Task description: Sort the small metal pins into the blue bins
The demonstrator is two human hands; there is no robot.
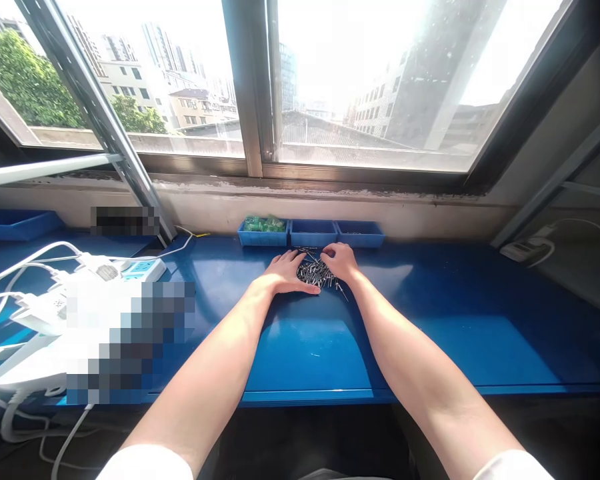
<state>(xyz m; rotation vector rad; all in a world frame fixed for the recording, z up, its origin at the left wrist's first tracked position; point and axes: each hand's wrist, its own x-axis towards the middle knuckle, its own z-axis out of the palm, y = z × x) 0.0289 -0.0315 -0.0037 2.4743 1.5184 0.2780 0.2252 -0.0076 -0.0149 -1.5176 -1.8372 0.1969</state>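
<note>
A heap of small metal pieces with thin pins, which look like blind rivets [314, 272], lies on the blue tabletop [305, 347]. My left hand [286, 272] rests against the heap's left side, thumb and fingers spread around it. At the right edge of the heap is my right hand [341, 261], its fingers curled and bunched together. Whatever sits between those fingertips is too small to make out. One loose piece sticks out below the right hand, and a few lie just behind the heap.
Behind the heap stand three blue bins: the left bin [263, 238] holds green bags, the middle bin [313, 232] sits beside it, and the right bin [360, 233] has small pieces. Power strips [147, 269] and white cables crowd the left. A metal post [105, 120] rises by the window.
</note>
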